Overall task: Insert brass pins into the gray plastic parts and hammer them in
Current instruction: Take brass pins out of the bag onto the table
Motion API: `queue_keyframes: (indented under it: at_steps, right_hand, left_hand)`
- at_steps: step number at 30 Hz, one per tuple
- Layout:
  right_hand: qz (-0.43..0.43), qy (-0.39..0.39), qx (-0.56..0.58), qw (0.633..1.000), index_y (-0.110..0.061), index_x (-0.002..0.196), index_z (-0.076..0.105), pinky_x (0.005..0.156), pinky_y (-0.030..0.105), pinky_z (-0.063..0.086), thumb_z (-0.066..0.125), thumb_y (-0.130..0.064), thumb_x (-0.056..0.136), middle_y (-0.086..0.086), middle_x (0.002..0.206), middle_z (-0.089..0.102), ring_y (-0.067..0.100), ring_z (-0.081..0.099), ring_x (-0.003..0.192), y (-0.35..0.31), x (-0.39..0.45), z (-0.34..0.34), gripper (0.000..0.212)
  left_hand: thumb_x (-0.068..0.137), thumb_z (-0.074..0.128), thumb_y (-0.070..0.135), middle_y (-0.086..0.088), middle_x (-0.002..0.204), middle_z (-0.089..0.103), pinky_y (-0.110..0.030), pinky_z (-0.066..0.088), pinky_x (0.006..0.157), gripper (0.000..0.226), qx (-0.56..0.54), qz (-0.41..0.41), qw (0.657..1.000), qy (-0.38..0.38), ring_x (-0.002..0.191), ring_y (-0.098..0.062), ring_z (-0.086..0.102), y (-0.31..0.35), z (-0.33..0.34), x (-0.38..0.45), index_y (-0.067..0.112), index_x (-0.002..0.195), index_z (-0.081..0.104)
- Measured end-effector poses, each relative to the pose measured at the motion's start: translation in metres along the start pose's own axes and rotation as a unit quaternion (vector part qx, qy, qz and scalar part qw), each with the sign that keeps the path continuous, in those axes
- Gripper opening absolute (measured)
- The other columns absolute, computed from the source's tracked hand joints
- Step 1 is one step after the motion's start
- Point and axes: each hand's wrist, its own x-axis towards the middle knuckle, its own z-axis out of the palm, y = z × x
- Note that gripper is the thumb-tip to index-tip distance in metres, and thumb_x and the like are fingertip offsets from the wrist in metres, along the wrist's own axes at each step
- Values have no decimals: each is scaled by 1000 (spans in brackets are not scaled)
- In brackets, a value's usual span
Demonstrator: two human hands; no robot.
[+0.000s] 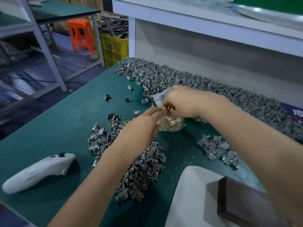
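A clear plastic bag of brass pins stands mid-table on the green mat. My right hand hovers over its mouth, closed on a bunch of brass pins. Reaching in from the lower left, my left hand has its fingertips pinched at the bag's upper edge, touching that bunch. Gray plastic parts lie in a long heap along the back, a pile under my left forearm, a cluster at the left and a smaller group at the right.
A white handheld controller lies at front left. A dark wooden block rests on a white pad at front right. Beyond the table's left edge stand a yellow crate and an orange stool.
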Motion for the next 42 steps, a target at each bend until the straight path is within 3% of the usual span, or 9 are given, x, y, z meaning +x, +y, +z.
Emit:
queue_keyframes:
  at_steps: [2, 4, 9, 14, 19, 23, 28, 37, 42]
  right_hand:
    - [-34, -6, 19, 999, -17, 113, 72, 86, 38, 55, 70, -19, 92, 3, 113, 66, 23, 64, 104, 3, -1, -2, 21]
    - [-49, -12, 42, 998, -20, 109, 71, 69, 26, 49, 71, -17, 92, -6, 103, 64, 12, 61, 86, 8, -3, -4, 18]
    - [-46, -74, 65, 994, -31, 122, 63, 83, 39, 53, 78, -27, 86, -8, 113, 58, 19, 61, 97, 15, 3, -6, 39]
    - [-21, -57, 73, 995, -29, 132, 58, 65, 26, 40, 86, -37, 79, -11, 107, 56, 9, 54, 82, 16, 13, 0, 60]
    - [-14, -66, 76, 995, -38, 124, 56, 84, 39, 54, 88, -43, 76, -9, 109, 61, 16, 61, 93, 18, 14, 3, 58]
    - [-23, -68, 71, 995, -37, 131, 56, 91, 45, 55, 83, -41, 81, -7, 117, 63, 19, 62, 100, 20, 12, 4, 57]
    - [-28, -69, 98, 992, -46, 110, 53, 76, 42, 58, 81, -33, 79, -4, 100, 66, 19, 64, 85, 17, 12, 1, 44]
    - [-24, -46, 120, 991, -46, 107, 58, 73, 46, 61, 80, -28, 77, -1, 93, 68, 25, 68, 80, 21, 19, 8, 42]
    - [-29, -33, 121, 992, -41, 112, 64, 59, 34, 51, 81, -26, 79, -9, 84, 62, 17, 62, 69, 23, 21, 9, 40]
  left_hand:
    - [99, 55, 13, 14, 153, 42, -40, 57, 88, 48, 7, -8, 1000, -5, 116, -19, 64, -1, 1, -2, 25, 145, 51]
    - [99, 54, 12, 15, 153, 41, -40, 57, 87, 49, 8, -10, 1000, -11, 117, -18, 63, -1, 1, -2, 27, 145, 51]
    - [94, 52, 5, 15, 150, 47, -39, 56, 89, 53, -18, -10, 1000, -12, 117, -18, 63, -1, 2, 1, 27, 143, 55]
    - [91, 49, -1, 17, 153, 45, -36, 54, 97, 59, -46, -18, 999, -19, 124, -12, 60, -4, 3, 1, 26, 144, 56]
    - [89, 47, -2, 19, 155, 42, -20, 44, 83, 63, -56, -30, 997, -36, 112, -10, 63, -7, 1, -2, 29, 144, 56]
    - [89, 46, -2, 15, 155, 44, -34, 51, 99, 63, -70, -30, 997, -31, 128, -11, 57, -5, 1, -1, 27, 144, 55]
    - [90, 49, -1, 12, 153, 47, -38, 50, 102, 59, -78, -24, 996, -29, 130, -13, 55, -6, 0, 0, 24, 143, 57]
    - [95, 56, 11, 12, 152, 48, -37, 46, 108, 51, -61, -18, 998, -28, 134, -11, 50, -7, -2, 1, 24, 145, 55]
    - [97, 60, 11, 9, 144, 55, -33, 45, 108, 43, -86, -14, 996, -9, 129, -11, 54, -9, 0, 3, 20, 139, 60]
